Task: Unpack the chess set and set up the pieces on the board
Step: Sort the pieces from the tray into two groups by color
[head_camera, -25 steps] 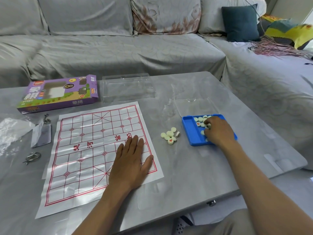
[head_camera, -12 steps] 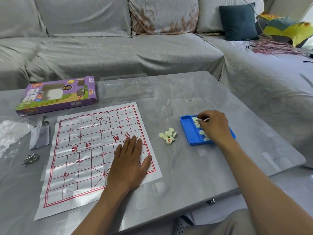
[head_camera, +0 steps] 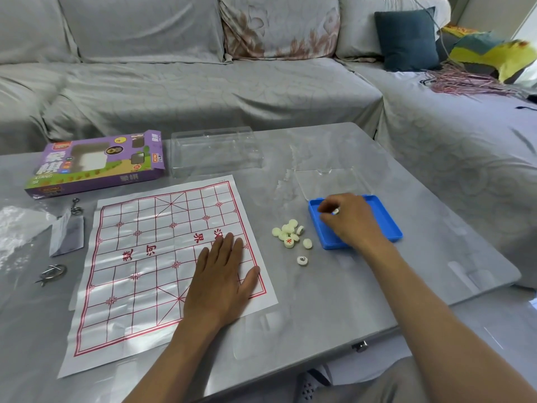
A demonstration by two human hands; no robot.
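Our right hand (head_camera: 350, 219) pinches one small cream disc-shaped chess piece (head_camera: 335, 211) over the shallow blue plastic tray (head_camera: 386, 225); others lie heaped (head_camera: 289, 232) on the grey bench (head_camera: 334, 301). Our left hand (head_camera: 220, 274) presses flat on the thin, glossy paper board (head_camera: 139, 257). We judge the pieces light and slick; best pinched by the rim.

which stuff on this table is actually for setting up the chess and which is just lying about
For the job:
- paper board, left hand flat on it
- blue tray, right hand pinching a piece there
- pile of pieces
- lone piece

Lying about:
- purple box
- clear lid
- metal ring puzzles
- plastic bag
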